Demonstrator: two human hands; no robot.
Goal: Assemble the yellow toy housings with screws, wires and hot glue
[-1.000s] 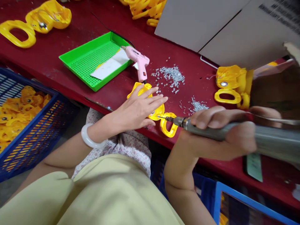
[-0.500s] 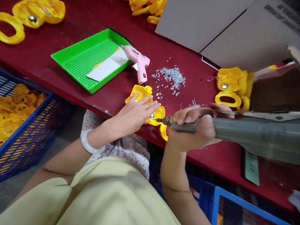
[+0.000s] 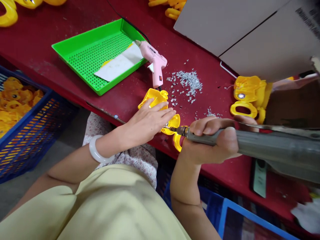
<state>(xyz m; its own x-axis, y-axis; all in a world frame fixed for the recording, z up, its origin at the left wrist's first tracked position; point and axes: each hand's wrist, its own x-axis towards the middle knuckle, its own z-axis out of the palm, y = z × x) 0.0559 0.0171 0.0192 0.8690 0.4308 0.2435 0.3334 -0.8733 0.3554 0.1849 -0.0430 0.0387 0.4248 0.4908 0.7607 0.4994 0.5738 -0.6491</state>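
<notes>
My left hand lies palm down over a yellow plastic toy shell, holding it against the table. Its fingers are stretched across the shell, and the thumb is hidden. In my right hand is a grey electric screwdriver, held level with the fingers wrapped round its front. The tip of the screwdriver points into a cupped part of the yellow piece, beside my left fingertips. Whether the bit touches a screw cannot be made out.
Beyond my hands lie a heap of small silver screws, a pink glue gun and a green tray. Yellow parts fill a blue crate at left. More yellow pieces and a cardboard box stand at right.
The view has shifted slightly. Both hands keep nearly the same pose, with the screwdriver still at the yellow piece.
</notes>
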